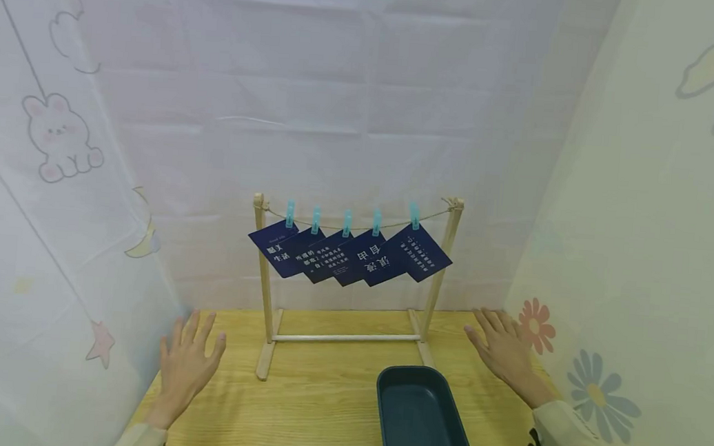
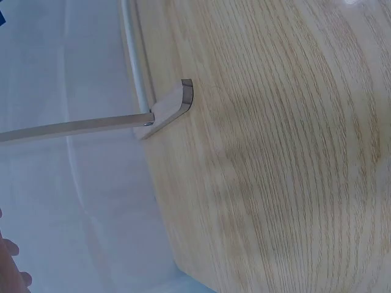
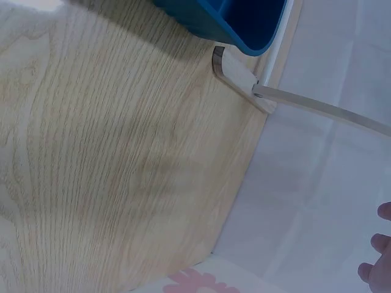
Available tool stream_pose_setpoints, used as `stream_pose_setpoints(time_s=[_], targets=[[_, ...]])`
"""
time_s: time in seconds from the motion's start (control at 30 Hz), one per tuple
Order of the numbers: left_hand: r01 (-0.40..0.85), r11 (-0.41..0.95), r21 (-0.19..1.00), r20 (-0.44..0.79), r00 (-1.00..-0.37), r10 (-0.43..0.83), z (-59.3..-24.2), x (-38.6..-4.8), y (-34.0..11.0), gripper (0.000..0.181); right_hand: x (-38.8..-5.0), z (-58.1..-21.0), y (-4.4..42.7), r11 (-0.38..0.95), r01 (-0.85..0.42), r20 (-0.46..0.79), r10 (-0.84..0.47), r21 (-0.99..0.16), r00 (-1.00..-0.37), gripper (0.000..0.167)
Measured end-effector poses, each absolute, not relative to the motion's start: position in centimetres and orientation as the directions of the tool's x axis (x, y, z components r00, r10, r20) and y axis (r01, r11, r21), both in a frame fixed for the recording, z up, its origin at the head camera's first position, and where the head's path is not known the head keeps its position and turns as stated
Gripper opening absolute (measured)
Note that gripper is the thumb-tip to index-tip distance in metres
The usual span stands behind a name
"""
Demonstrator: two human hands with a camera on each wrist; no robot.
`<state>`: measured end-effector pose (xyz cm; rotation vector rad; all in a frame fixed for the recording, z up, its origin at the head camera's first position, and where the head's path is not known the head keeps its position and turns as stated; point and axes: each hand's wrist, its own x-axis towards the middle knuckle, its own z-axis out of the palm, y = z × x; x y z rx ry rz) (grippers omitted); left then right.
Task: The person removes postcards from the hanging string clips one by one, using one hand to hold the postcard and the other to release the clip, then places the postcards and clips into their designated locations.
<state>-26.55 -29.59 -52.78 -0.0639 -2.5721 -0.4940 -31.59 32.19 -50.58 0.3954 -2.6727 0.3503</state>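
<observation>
Both hands are held apart with fingers spread and nothing in them. My left hand is left of a small wooden rack; only some of its fingertips show in the left wrist view. To the right of the rack is my right hand, with fingertips at the edge of the right wrist view. Several dark blue cards with white writing hang from the rack's string, overlapping one another. Light blue clothespins clip them by a corner.
A dark blue-green rectangular bin stands on the wooden table, in front of the rack's right foot. White cloth walls enclose the back and both sides, printed with a bunny and flowers.
</observation>
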Motion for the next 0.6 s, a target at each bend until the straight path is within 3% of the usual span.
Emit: stream_pose_setpoints(time_s=[0.6], targets=[[0.131,0.913,0.386,0.465,-0.882,-0.070,-52.9,-26.6,-28.3,0.059,-32.0,-50.0,29.8,0.921,-0.350,0.442,-0.246,-0.170,-0.863,0.060]])
